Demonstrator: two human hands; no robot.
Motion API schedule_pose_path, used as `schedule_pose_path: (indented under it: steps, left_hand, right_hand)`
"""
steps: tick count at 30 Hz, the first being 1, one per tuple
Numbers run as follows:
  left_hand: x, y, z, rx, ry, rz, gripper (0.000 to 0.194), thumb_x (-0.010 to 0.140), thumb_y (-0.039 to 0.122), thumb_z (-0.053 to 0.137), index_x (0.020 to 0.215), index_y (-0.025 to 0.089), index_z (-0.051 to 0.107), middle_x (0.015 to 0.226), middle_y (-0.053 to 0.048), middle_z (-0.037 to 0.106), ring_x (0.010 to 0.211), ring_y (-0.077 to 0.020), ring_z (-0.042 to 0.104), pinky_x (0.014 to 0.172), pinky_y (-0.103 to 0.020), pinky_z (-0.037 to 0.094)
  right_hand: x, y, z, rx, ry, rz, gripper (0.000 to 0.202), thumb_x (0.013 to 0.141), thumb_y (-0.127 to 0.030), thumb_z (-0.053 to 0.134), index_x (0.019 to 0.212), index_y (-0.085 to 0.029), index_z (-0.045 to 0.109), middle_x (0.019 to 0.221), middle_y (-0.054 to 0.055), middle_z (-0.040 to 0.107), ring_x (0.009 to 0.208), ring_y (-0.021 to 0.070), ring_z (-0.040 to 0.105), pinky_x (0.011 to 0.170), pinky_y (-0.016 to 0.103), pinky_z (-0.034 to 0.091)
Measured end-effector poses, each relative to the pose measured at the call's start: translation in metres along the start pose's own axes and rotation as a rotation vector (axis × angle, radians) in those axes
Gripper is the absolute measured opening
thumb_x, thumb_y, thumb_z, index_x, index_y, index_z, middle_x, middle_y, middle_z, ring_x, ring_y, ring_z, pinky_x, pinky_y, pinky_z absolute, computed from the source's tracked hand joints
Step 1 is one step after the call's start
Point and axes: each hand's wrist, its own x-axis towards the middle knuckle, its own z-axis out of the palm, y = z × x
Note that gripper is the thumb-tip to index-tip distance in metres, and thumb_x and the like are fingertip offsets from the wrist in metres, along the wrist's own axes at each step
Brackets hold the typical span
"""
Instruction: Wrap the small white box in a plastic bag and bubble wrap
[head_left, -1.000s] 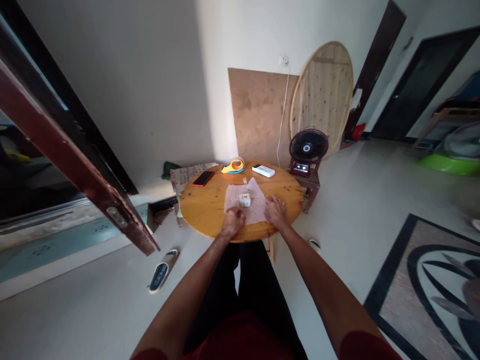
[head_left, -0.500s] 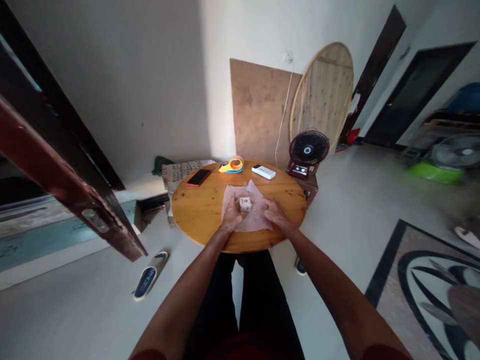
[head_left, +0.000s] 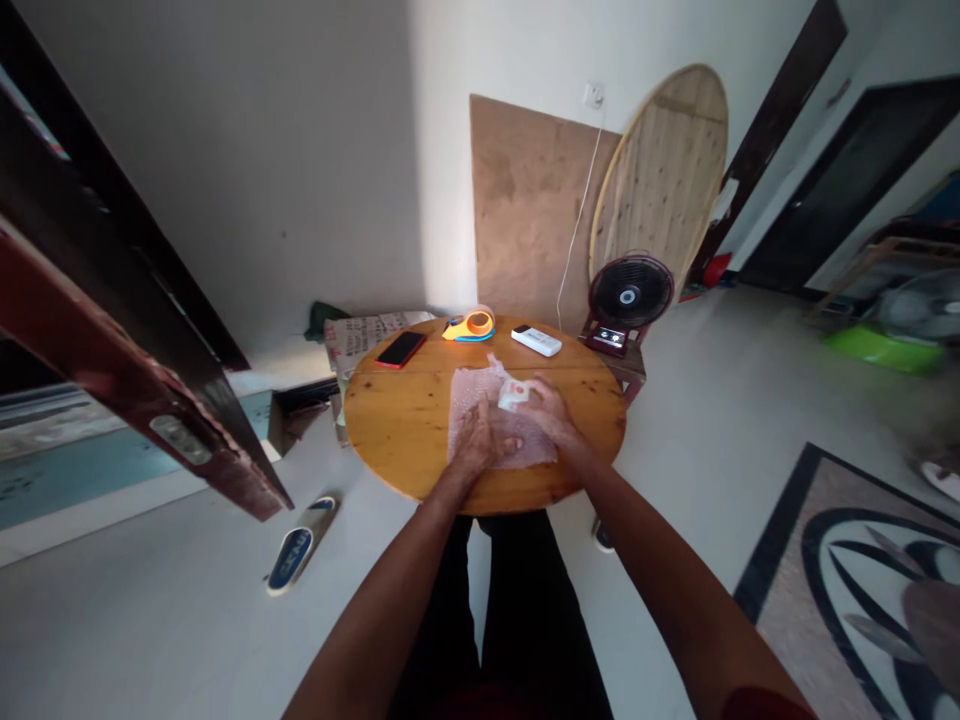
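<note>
A sheet of pinkish bubble wrap (head_left: 469, 388) lies flat on the round wooden table (head_left: 397, 440). My left hand (head_left: 480, 438) rests on the sheet with its fingers spread. In my right hand (head_left: 549, 408) is a small white box (head_left: 514, 393) with a reddish mark, gripped between thumb and fingers at the sheet's upper right part. Some blur hides the box's print, and I cannot tell whether it touches the wrap.
Toward the table's far edge are a red-edged phone (head_left: 400, 350), an orange and blue tape dispenser (head_left: 471, 325) and a white remote-like device (head_left: 536, 340). A small fan (head_left: 628, 295) stands right of the table. A slipper (head_left: 301, 545) lies on the floor at left.
My right hand has moved left and taken hold of the box, which is now farther up and right. My left hand has left the box's side and lies lower on the wrap.
</note>
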Motion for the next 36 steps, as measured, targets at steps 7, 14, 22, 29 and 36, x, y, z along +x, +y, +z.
schedule_pose_path:
  steps: [7, 14, 22, 29, 36]
  left_hand:
    - [0.001, -0.007, 0.008, 0.166, -0.044, 0.079, 0.102, 0.066, 0.062, 0.068, 0.145, 0.012, 0.028, 0.153, -0.021, 0.029, 0.144, -0.0350, 0.021, 0.118, -0.046, 0.013]
    - [-0.002, -0.005, 0.005, 0.185, -0.060, 0.082, 0.097, 0.071, 0.064, 0.063, 0.147, 0.013, 0.028, 0.153, -0.020, 0.028, 0.145, -0.0348, 0.020, 0.117, -0.048, 0.014]
    - [-0.001, -0.007, 0.008, 0.247, -0.038, 0.101, 0.093, 0.071, 0.052, 0.068, 0.145, 0.012, 0.030, 0.152, -0.021, 0.030, 0.143, -0.0361, 0.024, 0.117, -0.047, 0.018]
    - [-0.002, -0.005, 0.009, 0.240, -0.029, 0.109, 0.096, 0.071, 0.052, 0.066, 0.146, 0.006, 0.029, 0.152, -0.022, 0.030, 0.143, -0.0368, 0.022, 0.118, -0.048, 0.016]
    - [0.016, -0.010, -0.012, 0.114, -0.185, 0.051, 0.070, 0.083, 0.046, 0.057, 0.142, 0.013, 0.039, 0.148, -0.018, 0.040, 0.139, -0.0307, 0.036, 0.114, -0.040, 0.030]
  right_hand:
    - [-0.015, 0.066, -0.025, -0.024, 0.200, 0.320, 0.045, 0.080, -0.041, 0.059, 0.116, -0.014, 0.061, 0.114, 0.015, 0.065, 0.109, 0.0298, 0.057, 0.097, 0.042, 0.040]
    - [-0.027, 0.060, -0.032, -0.094, 0.259, 0.250, 0.051, 0.085, -0.033, 0.051, 0.131, -0.014, 0.051, 0.138, 0.015, 0.051, 0.128, 0.0294, 0.043, 0.107, 0.044, 0.030]
    - [-0.036, -0.027, 0.001, 0.155, 0.029, -0.365, 0.037, 0.092, -0.023, 0.037, 0.116, -0.022, 0.065, 0.127, 0.004, 0.061, 0.121, 0.0176, 0.051, 0.106, 0.030, 0.036]
    - [0.005, -0.037, 0.027, -0.048, -0.145, -0.131, 0.041, 0.098, -0.029, 0.033, 0.127, -0.014, 0.058, 0.137, 0.011, 0.055, 0.129, 0.0192, 0.046, 0.111, 0.033, 0.030]
    - [0.020, 0.001, 0.028, -0.174, -0.179, -0.065, 0.039, 0.098, -0.032, 0.035, 0.130, -0.020, 0.054, 0.141, 0.009, 0.050, 0.130, 0.0229, 0.043, 0.109, 0.040, 0.030]
